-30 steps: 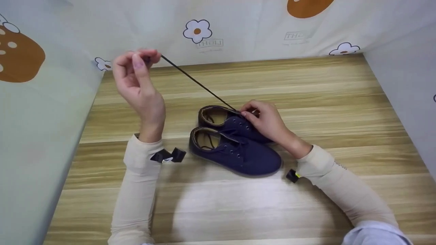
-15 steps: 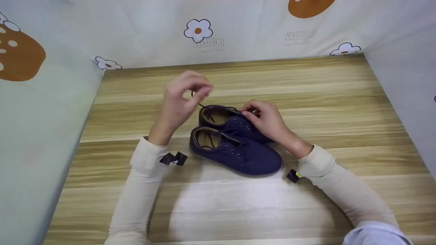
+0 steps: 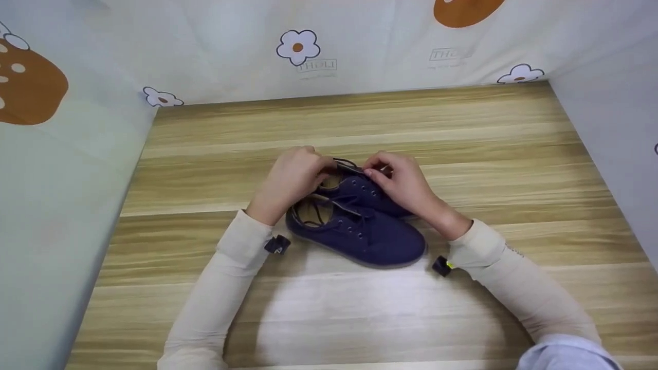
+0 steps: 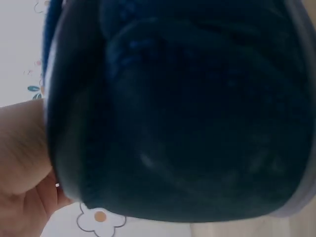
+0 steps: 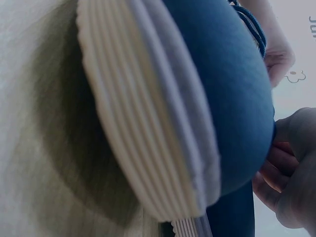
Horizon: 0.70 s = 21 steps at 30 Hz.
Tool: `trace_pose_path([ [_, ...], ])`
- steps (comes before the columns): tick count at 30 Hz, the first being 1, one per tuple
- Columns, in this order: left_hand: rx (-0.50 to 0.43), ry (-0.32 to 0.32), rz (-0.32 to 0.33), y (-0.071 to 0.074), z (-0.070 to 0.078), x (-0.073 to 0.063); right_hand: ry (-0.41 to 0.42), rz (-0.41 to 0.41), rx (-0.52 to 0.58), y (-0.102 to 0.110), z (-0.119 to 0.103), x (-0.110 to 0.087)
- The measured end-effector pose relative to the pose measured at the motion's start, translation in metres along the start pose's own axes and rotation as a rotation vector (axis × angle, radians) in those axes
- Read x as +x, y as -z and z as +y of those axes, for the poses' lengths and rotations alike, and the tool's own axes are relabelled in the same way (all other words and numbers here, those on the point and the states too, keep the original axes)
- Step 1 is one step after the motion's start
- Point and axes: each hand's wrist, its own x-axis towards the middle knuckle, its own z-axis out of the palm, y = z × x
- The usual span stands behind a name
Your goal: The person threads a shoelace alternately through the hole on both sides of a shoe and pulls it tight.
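Note:
Two navy lace-up shoes stand side by side, toes to the right. At the far shoe (image 3: pixel 367 189), my right hand (image 3: pixel 406 182) pinches the upper edge of the lacing flap with thumb and index finger. My left hand (image 3: pixel 293 177) is over the heel opening of that shoe and holds a dark shoelace (image 3: pixel 345 162), which loops across to the flap; its fingertips are partly hidden. The near shoe (image 3: pixel 390 239) is untouched, with lace lying inside its heel. In both wrist views a shoe blocks much of the hands' work.
The shoes stand on a wood-grain tabletop (image 3: pixel 349 313). Pale flower-printed sheets (image 3: pixel 231 56) rise along the back and both sides. A small black camera (image 3: pixel 277 244) sits at the left wrist, and another black camera (image 3: pixel 441 265) at the right.
My left hand has come down and right from far upper left, bringing the taut lace back to the far shoe's opening; the lace is now slack. The right hand and shoes have stayed put.

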Motion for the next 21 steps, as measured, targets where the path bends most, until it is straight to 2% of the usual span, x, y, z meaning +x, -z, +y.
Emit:
trace_pose_path([
  [5, 0.097, 0.027, -0.042, 0.005, 0.008, -0.003, -0.003, -0.004, 0.005, 0.0, 0.0, 0.0],
  [11, 0.219, 0.024, -0.099, 0.008, 0.022, -0.003, -0.005, -0.01, 0.016, 0.001, -0.001, 0.0],
  [15, 0.23, 0.059, -0.138, 0.006, 0.026, -0.002, 0.001, -0.015, 0.014, 0.0, -0.001, 0.0],
  [21, 0.166, 0.099, -0.2, 0.002, 0.029, 0.001, 0.003, -0.01, 0.012, 0.001, -0.001, 0.0],
])
